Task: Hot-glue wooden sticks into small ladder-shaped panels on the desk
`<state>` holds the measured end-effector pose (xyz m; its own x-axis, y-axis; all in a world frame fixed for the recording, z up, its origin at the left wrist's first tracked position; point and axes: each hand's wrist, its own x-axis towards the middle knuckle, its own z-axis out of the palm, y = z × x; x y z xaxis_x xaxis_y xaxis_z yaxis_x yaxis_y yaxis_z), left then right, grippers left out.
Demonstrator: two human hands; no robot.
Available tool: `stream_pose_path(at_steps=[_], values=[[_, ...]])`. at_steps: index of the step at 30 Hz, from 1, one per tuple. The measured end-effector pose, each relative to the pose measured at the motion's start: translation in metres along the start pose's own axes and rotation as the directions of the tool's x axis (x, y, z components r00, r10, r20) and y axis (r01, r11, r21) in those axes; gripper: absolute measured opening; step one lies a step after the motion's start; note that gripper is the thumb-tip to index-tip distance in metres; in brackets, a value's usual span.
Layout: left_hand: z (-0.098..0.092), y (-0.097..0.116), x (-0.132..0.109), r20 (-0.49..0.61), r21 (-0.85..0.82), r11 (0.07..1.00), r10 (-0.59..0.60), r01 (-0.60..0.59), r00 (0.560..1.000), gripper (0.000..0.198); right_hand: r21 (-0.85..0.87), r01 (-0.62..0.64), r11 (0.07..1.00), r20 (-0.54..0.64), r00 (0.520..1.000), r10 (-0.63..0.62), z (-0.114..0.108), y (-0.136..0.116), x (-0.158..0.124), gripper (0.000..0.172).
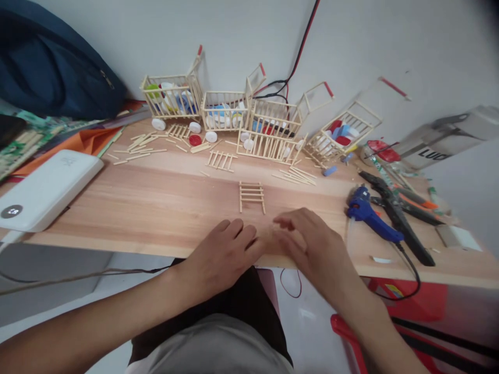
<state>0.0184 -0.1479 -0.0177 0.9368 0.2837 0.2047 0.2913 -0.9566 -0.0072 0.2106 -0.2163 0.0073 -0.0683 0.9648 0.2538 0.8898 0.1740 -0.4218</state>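
My left hand (226,253) rests at the front edge of the wooden table with its fingers curled; whatever they hold, if anything, is hidden. Just right of it, my right hand (314,241) hovers low over the wood, thumb and fingers apart, fingertips slightly blurred. Beyond both hands lies a small ladder-like frame of thin wooden sticks (251,196), touched by neither. Farther back is a second stick frame (221,161), with loose sticks (294,175) to its right. A blue hot glue gun (370,214) lies to the right of my right hand.
Several miniature stick shopping carts (171,96) filled with bottle caps line the wall. A white power bank (50,187) and dark backpack (58,62) sit left. Black-handled tool (397,218), white box (460,237) and clear bottle (440,140) stand or lie right. The glue gun's cord hangs over the edge.
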Motion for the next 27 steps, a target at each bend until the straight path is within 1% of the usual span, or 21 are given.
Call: stream_pose_path(at_steps=[1, 2, 4, 5, 8, 12, 15, 18, 21, 24, 26, 27], values=[[0.0, 0.0, 0.0, -0.001, -0.004, 1.0, -0.004, 0.004, 1.0, 0.011, -0.04, 0.039, 0.998, 0.01, 0.999, -0.038, 0.002, -0.007, -0.007, 0.01], [0.0, 0.0, -0.001, -0.002, -0.009, 1.0, -0.01, 0.01, 1.0, 0.01, -0.067, 0.071, 0.995, -0.015, 0.997, -0.072, 0.005, -0.014, -0.015, 0.015], [0.0, 0.001, -0.001, -0.003, -0.017, 1.0, -0.025, 0.024, 1.0, 0.01, -0.098, 0.076, 0.992, -0.054, 0.995, -0.082, 0.016, -0.021, -0.03, 0.028], [0.0, 0.001, -0.001, -0.001, -0.02, 0.999, -0.033, 0.033, 0.999, 0.01, -0.11, 0.061, 0.992, -0.083, 0.994, -0.07, 0.023, -0.023, -0.036, 0.031], [0.0, 0.001, -0.001, 0.009, -0.026, 0.999, -0.035, 0.035, 0.999, 0.009, -0.124, 0.045, 0.991, -0.162, 0.985, -0.065, 0.043, -0.024, -0.049, 0.027], [0.002, 0.001, -0.001, 0.015, -0.042, 0.998, -0.054, 0.054, 0.998, 0.006, -0.167, 0.048, 0.985, -0.239, 0.967, -0.087, 0.059, -0.03, -0.048, 0.02], [0.002, 0.001, 0.0, 0.01, -0.055, 0.996, -0.067, 0.068, 0.998, 0.005, -0.207, 0.048, 0.977, -0.27, 0.957, -0.104, 0.064, -0.035, -0.044, 0.016], [0.002, 0.0, 0.0, 0.003, -0.066, 0.995, -0.07, 0.07, 0.998, 0.006, -0.201, 0.074, 0.977, -0.26, 0.957, -0.126, 0.066, -0.034, -0.045, 0.019], [0.002, 0.0, 0.001, -0.01, -0.074, 0.994, -0.084, 0.083, 0.996, 0.008, -0.153, 0.143, 0.978, -0.263, 0.948, -0.18, 0.066, -0.028, -0.049, 0.024], [0.004, 0.0, 0.0, -0.02, -0.069, 0.993, -0.099, 0.097, 0.995, 0.011, -0.09, 0.237, 0.967, -0.276, 0.927, -0.253, 0.063, -0.024, -0.047, 0.024], [0.005, -0.001, -0.002, -0.054, -0.105, 0.987, -0.126, 0.12, 0.991, 0.011, -0.044, 0.253, 0.966, -0.262, 0.931, -0.255, 0.059, -0.023, -0.042, 0.019], [0.004, -0.002, -0.003, -0.09, -0.16, 0.977, -0.158, 0.143, 0.983, 0.012, -0.008, 0.231, 0.973, -0.252, 0.941, -0.226, 0.056, -0.024, -0.039, 0.017]])
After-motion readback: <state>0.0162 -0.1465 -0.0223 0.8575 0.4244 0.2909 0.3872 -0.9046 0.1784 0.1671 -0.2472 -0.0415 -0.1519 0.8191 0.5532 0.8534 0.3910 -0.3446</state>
